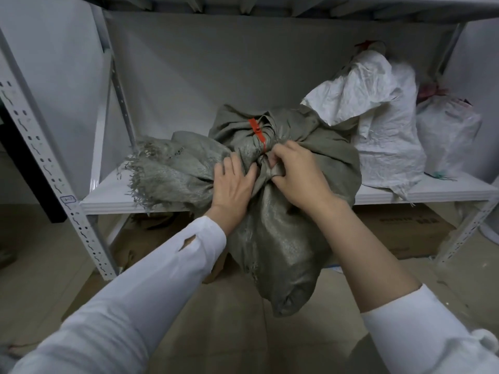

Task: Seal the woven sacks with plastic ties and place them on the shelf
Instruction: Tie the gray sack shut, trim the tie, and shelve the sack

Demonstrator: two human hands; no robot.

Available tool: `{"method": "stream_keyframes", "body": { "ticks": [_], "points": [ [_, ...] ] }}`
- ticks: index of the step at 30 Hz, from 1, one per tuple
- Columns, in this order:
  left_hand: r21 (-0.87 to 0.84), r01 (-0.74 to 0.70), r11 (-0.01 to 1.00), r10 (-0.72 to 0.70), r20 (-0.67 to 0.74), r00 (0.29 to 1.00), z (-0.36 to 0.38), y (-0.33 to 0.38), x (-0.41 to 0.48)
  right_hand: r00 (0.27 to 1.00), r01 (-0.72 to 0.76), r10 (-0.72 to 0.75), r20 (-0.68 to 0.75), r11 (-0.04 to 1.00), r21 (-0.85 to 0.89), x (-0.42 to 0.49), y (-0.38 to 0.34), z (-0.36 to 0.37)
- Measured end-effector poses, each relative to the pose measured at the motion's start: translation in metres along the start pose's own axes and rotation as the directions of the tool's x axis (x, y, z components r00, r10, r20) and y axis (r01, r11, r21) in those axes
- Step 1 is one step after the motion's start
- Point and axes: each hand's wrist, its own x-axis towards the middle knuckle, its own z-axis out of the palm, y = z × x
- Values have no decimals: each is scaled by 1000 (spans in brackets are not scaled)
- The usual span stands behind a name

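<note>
A grey-green woven sack (pixel 286 247) hangs half over the front edge of the white shelf board (pixel 108 195), its frayed mouth lying to the left on the board. A red plastic tie (pixel 258 133) circles its bunched neck. My left hand (pixel 232 184) rests flat on the sack just left of the neck, fingers fairly straight. My right hand (pixel 294 174) pinches a fold of the sack fabric right below the tie.
A white woven sack (pixel 378 125) with a red tie stands at the back right of the shelf, and a second pale sack (pixel 448 133) stands beside it. Perforated metal uprights (pixel 40 147) frame the shelf. Cardboard boxes (pixel 405 230) lie on the floor beneath.
</note>
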Motion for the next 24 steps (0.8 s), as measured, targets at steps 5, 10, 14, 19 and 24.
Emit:
{"method": "stream_keyframes", "body": {
  "ticks": [5,10,14,19,24],
  "points": [
    [12,53,999,-54,65,996,6,7,3,948,-75,88,307,996,-53,-32,-3,-13],
    [47,71,996,-77,157,985,-5,11,9,775,-375,499,388,857,-353,-67,0,-11],
    [38,57,998,-63,176,982,-10,8,8,507,-784,738,445,610,-118,-86,30,-3],
    [-56,4,998,11,254,967,-17,3,4,487,-868,811,324,410,279,-100,54,15],
    [-287,-34,957,136,344,929,-27,-12,0,455,-834,875,166,353,425,-90,47,21]
  ]
}}
